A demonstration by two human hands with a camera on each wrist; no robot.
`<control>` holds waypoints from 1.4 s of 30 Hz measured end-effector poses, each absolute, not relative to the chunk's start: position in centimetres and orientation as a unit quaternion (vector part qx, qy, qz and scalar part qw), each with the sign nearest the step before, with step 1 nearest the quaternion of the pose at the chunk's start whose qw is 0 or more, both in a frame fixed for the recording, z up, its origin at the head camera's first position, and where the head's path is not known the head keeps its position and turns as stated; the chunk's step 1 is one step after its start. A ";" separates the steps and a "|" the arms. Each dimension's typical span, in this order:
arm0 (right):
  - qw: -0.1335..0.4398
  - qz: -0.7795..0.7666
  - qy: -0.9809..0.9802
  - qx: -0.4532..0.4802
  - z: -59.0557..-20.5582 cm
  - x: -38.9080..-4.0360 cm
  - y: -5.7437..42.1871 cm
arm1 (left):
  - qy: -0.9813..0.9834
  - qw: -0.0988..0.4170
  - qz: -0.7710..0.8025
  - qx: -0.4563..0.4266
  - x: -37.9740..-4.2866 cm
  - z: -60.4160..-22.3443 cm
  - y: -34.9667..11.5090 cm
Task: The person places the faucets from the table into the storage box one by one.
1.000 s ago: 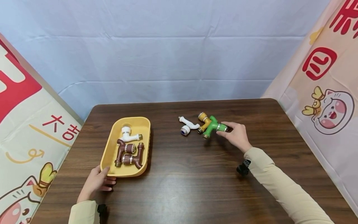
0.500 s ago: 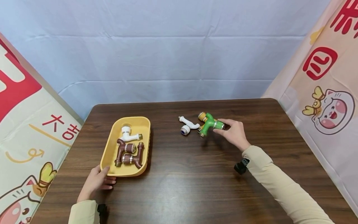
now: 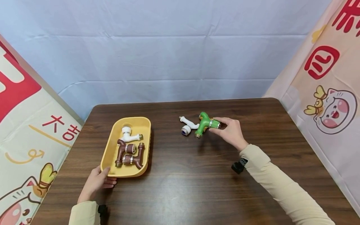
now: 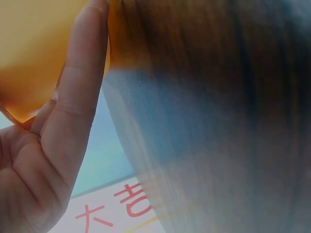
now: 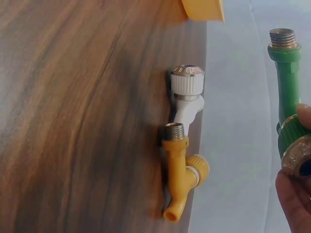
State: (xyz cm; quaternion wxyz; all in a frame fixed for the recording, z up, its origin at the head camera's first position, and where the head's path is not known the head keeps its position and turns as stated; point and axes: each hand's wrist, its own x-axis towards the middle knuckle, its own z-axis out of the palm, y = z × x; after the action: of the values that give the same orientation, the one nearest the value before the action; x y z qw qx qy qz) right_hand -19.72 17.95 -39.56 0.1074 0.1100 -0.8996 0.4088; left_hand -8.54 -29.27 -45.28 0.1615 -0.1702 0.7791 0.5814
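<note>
My right hand (image 3: 232, 132) pinches a green tap (image 3: 204, 125) by its ribbed knob, raised above the table. In the right wrist view the green tap (image 5: 288, 80) shows its brass threaded end upward. Below it a yellow tap (image 5: 177, 177) lies on the table, mostly covered by the green one in the head view. A white tap (image 3: 189, 125) lies just left of them. My left hand (image 3: 95, 182) grips the near left corner of a yellow plastic tray (image 3: 106, 157), thumb over the rim. Inside lie a white tap (image 3: 127, 135) and two brown taps (image 3: 121, 153).
The dark wood-grain table (image 3: 180, 181) carries everything, its far edge against a pale cloth backdrop (image 3: 168, 56). Printed banners with red characters hang at the left (image 3: 25, 140) and right. Black wrist cameras (image 3: 239, 165) sit on both wrists.
The right hand has moved left with the green tap, which now overlaps the yellow tap and reaches the white tap's spout in the head view. The left hand and tray have stayed put.
</note>
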 end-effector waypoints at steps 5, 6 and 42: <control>0.109 0.420 -0.894 0.111 -39.3 -19.7 17.2 | 0.776 0.158 0.586 -0.170 -8.5 -45.2 -29.3; 0.109 0.422 -0.893 0.111 -39.2 -19.7 17.1 | 0.776 0.157 0.586 -0.170 -8.5 -45.2 -29.3; 0.087 0.481 -0.860 0.146 -37.5 -19.4 11.3 | 0.777 0.153 0.589 -0.162 -8.2 -45.3 -29.1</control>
State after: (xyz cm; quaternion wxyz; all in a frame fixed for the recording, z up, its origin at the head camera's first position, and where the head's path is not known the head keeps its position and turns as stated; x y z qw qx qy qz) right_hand -19.42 11.28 -37.46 0.0869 0.1463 -0.8600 0.4811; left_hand -8.23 -29.11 -45.27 0.1525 -0.1624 0.7770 0.5887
